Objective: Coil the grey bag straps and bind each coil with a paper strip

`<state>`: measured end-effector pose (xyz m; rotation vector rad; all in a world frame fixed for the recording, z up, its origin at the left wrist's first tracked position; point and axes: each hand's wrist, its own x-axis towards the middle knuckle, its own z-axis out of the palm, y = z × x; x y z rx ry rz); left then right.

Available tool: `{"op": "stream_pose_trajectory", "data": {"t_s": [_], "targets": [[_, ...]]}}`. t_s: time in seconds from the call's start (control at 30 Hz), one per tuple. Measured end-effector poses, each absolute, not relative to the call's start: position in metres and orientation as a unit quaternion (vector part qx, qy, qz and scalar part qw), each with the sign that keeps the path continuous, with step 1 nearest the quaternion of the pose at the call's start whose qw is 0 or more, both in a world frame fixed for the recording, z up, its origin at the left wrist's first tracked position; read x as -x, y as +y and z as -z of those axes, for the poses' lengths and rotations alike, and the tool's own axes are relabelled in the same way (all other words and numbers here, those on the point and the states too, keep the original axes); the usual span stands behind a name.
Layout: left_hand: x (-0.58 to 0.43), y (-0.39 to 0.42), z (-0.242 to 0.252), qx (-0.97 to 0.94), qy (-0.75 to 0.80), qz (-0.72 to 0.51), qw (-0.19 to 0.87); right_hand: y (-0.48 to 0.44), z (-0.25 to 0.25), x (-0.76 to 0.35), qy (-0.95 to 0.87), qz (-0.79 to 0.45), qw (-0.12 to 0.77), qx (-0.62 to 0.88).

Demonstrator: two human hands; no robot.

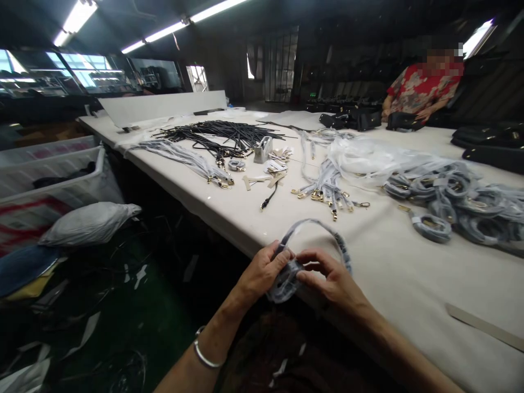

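Observation:
A dark strap wrapped in clear plastic [283, 288] is partly coiled between my two hands at the table's near edge. My left hand [264, 268] pinches the coil from the left, thumb on top. From the right, my right hand [323, 273] has its thumb and forefinger closed on the same coil. A loose loop of the strap arches over the table beyond my fingers and comes down behind my right hand. Wrapped straps with gold clasps [327, 185] lie in a bunch ahead of my hands.
Coiled wrapped straps [432, 226] pile up at the right. Black straps [216, 134] and more wrapped straps [184, 158] lie farther left, near a metal tape dispenser [263, 150]. White bins [53, 174] stand left of the table [393, 295]. A person [428, 90] handles black bags across it.

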<state>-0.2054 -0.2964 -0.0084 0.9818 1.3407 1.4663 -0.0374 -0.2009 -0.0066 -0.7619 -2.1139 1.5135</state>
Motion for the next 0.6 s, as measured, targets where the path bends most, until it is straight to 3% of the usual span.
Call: {"op": "stream_pose_trajectory", "data": {"t_s": [0.1,0.23,0.4,0.6], "targets": [[0.212,-0.297,-0.021,-0.409,0.566,-0.620,0.359,-0.197,0.017,0.037,-0.744,-0.537,0.234,0.321],[0.209,-0.293,-0.040,-0.305,0.394,-0.686,0.531,-0.193,0.001,0.036,-0.765,-0.550,0.225,0.250],[0.213,-0.273,-0.076,-0.211,0.262,-0.732,0.592,-0.223,-0.015,0.051,-0.673,-0.729,0.056,0.112],[0.307,-0.229,-0.120,-0.169,0.362,-0.817,0.415,-0.237,0.025,0.021,-0.602,-0.786,-0.031,0.137]]}}
